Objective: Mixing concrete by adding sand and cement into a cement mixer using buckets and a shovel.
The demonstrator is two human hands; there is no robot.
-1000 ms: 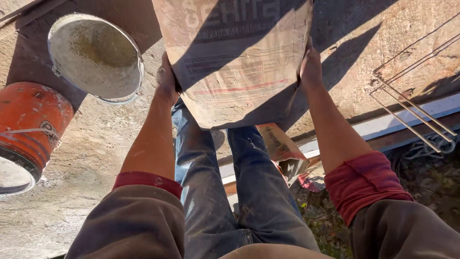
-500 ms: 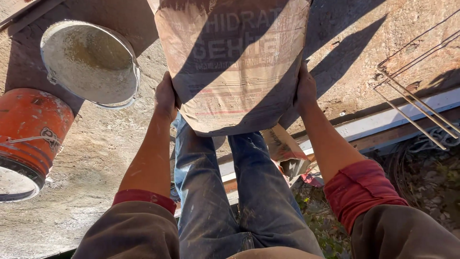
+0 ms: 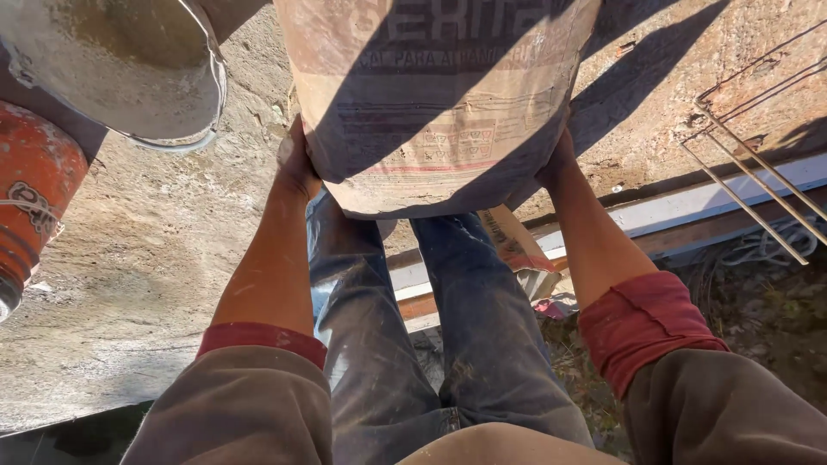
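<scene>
My left hand [image 3: 297,164] and right hand [image 3: 556,164] clasp the paper cement sack [image 3: 435,103] by its sides, lower end apparently against my jeans [image 3: 379,344]; a grey bucket [image 3: 129,60] sits left.

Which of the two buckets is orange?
The orange bucket at the far left edge; the other, the grey bucket above it, is cement-crusted.

Grey bucket [image 3: 129,69] and orange bucket [image 3: 30,198] left, bare concrete [image 3: 155,293] between.
</scene>
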